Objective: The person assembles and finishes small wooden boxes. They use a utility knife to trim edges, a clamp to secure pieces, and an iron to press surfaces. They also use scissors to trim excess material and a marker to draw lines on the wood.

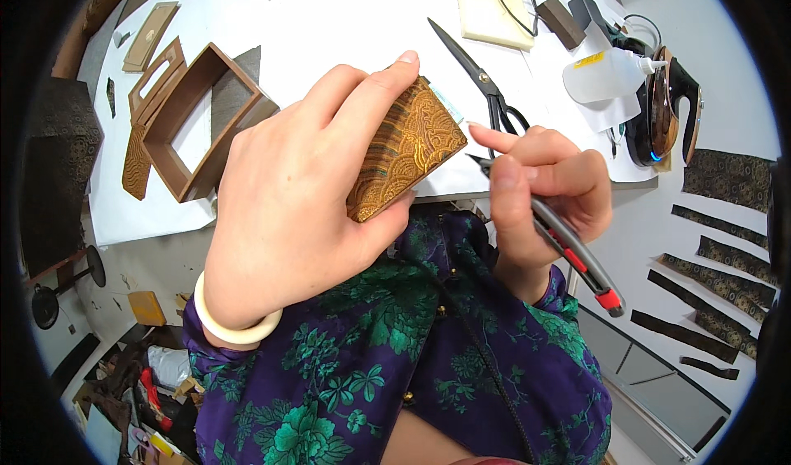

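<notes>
My left hand, with a cream bangle at the wrist, grips a small panel covered in gold and brown brocade. Its fingers lie over the top edge and the thumb presses from below. A craft knife with a grey and red handle is in my right hand, held like a pen. The dark blade tip points toward the panel's lower right corner, a small gap away from it. What lies behind the panel is mostly hidden by my left hand.
Black scissors lie behind my right hand. An open brown wooden frame stands left. At right are a white squeeze bottle and an iron. Dark patterned fabric strips lie far right; a cream block is at the back.
</notes>
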{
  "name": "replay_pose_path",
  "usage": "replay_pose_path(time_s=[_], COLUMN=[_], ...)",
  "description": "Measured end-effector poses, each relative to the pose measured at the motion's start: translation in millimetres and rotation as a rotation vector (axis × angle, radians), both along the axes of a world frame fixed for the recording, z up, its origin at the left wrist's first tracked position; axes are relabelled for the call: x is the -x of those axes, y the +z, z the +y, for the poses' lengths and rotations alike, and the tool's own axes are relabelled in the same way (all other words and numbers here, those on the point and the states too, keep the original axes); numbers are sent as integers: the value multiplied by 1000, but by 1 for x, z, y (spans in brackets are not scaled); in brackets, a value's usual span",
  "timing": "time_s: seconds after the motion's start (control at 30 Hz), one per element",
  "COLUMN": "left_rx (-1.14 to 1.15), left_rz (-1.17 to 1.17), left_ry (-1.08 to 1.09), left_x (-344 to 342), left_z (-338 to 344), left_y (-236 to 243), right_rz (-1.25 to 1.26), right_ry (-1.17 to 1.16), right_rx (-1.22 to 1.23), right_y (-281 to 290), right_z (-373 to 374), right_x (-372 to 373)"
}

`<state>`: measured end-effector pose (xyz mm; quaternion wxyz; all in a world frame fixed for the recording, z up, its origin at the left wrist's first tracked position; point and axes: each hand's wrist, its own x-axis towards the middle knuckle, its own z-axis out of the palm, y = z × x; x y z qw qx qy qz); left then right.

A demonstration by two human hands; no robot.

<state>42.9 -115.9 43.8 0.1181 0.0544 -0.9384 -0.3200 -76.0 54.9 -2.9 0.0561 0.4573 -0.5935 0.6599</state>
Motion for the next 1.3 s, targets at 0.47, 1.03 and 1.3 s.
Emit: replay_pose_path(time_s=[0.47,1.03,1.3], left_rx=[6,27,13], left_rz=[11,15,-4], left_ry=[2,-8,-1], left_x=[0,1,1], left_z=[2,3,3], left_y=[-1,-3,-2], right_rz=[183,98,172], right_ry=[189,109,142], right_rx=[-14,48,-8], right_y=[-5,-12,-12], right_z=[-6,-8,-5], right_x=[12,7,10])
